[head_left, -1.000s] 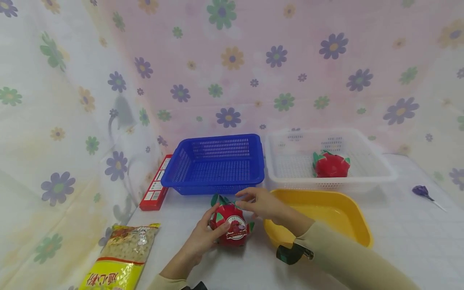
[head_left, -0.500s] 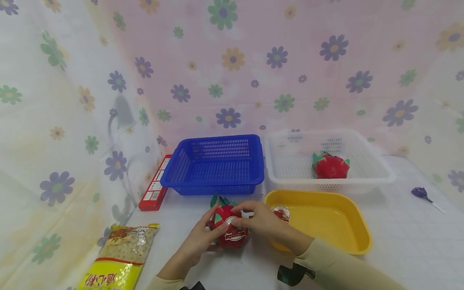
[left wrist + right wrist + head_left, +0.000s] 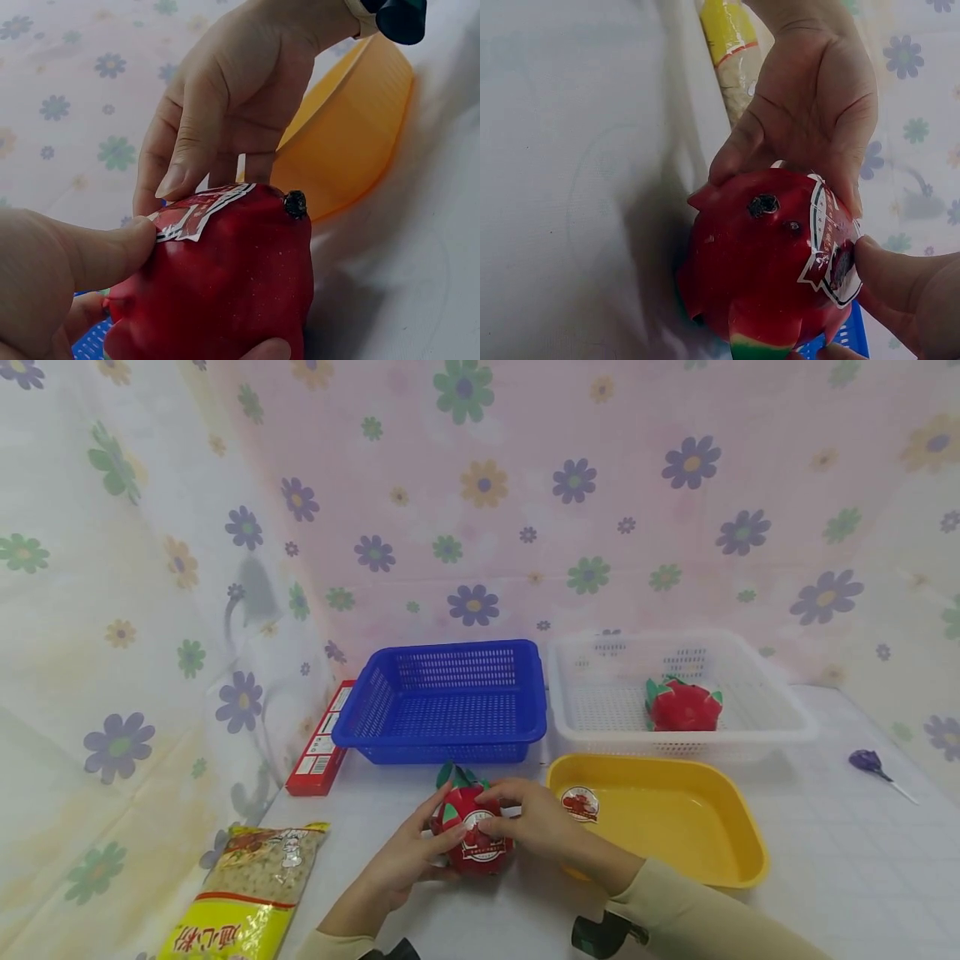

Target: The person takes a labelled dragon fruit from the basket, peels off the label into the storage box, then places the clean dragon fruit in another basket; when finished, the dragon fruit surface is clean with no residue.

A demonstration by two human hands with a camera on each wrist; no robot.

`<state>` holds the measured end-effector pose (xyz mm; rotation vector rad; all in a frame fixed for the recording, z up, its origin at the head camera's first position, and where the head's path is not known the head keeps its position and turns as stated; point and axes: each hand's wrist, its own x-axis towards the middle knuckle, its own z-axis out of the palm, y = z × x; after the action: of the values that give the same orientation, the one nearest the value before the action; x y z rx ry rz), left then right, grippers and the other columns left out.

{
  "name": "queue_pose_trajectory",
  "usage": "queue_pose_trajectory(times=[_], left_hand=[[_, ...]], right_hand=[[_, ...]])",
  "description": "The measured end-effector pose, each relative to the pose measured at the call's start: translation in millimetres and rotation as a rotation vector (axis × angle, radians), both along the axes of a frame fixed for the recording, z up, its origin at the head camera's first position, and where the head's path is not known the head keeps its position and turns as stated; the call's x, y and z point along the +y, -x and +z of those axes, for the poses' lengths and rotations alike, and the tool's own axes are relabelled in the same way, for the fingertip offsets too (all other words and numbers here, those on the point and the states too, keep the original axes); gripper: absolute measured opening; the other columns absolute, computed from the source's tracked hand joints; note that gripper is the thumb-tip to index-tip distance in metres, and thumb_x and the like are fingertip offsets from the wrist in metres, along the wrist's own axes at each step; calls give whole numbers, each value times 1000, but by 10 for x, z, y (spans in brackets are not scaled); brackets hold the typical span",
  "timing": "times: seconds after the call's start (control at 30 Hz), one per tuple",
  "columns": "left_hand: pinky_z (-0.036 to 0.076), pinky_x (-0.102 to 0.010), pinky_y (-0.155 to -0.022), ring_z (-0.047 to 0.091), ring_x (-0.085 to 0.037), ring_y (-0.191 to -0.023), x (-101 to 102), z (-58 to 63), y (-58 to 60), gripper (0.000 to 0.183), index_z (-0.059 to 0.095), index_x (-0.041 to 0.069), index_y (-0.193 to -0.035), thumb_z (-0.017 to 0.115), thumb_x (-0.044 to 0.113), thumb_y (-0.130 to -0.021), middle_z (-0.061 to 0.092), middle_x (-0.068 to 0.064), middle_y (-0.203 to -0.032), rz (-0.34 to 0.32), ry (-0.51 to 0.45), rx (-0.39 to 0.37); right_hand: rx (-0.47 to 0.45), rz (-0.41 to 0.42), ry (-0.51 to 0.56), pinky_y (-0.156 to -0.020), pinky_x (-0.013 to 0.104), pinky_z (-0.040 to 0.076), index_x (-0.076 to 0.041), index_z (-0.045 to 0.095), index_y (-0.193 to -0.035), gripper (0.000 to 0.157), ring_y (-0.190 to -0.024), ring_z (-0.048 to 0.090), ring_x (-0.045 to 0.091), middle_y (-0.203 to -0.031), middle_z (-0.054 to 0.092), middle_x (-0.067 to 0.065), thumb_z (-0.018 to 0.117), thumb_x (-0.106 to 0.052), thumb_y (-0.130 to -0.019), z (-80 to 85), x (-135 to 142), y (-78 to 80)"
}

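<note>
A red dragon fruit (image 3: 467,798) with green-tipped scales sits on the white table in front of me, a round printed label (image 3: 483,847) on its near side. My left hand (image 3: 401,857) grips it from the left, thumb at the label's edge. From the right my right hand (image 3: 546,823) holds the fruit too, its thumb on the label and its fingers over the top. In the left wrist view, the right thumb (image 3: 180,169) touches the label's upper edge. The right wrist view shows a dark dried spot (image 3: 764,205) on the fruit's end.
Behind are a blue basket (image 3: 442,752) and a white basket (image 3: 720,737) with another dragon fruit (image 3: 684,708). A yellow tray (image 3: 738,877) bears a round label (image 3: 581,804). Around lie a pasta bag (image 3: 247,893), a red box (image 3: 318,760) and a purple lollipop (image 3: 868,762).
My right hand has come down from beside the fruit's top onto its label and stays there. The left hand keeps its grip. The label on the yellow tray has come into sight.
</note>
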<state>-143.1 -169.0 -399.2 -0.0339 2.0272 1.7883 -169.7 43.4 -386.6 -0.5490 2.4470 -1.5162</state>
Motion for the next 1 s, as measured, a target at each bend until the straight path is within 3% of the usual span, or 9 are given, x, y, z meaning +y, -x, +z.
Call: queue_pose_trajectory(times=[0.37,0.63,0.8,1.0], left_hand=[[61,-44,-80,55,-38,-113,-42,5,20,78,21,26,-158,67,24,-94,28,-28,-140,4,-47,-52],[60,-49,-83,63,-32,-108,-42,-24,49,75,24,28,-157,64,40,-94,34,-30,-145,36,-38,-73],[59,-53,-84,61,-37,-114,-40,-34,58,74,25,29,-156,63,43,-94,29,-32,-150,56,-40,-86],[58,-55,-84,59,-43,-118,-36,-27,55,74,24,27,-157,62,42,-95,28,-33,-150,55,-38,-77]], right_hand=[[-9,-9,1,-89,45,59,-14,73,-115,30,-121,58,40,-134,60,15,74,-25,-87,-7,2,-7],[18,-11,-14,-91,47,57,-13,75,-115,28,-126,55,44,-139,57,19,73,-22,-89,-41,-1,12],[35,-19,-37,-95,53,54,-15,77,-110,24,-128,53,44,-137,59,18,74,-23,-88,-49,-8,8],[37,-27,-30,-92,49,57,-15,77,-108,24,-128,52,44,-137,60,17,75,-26,-87,-39,-4,-1]])
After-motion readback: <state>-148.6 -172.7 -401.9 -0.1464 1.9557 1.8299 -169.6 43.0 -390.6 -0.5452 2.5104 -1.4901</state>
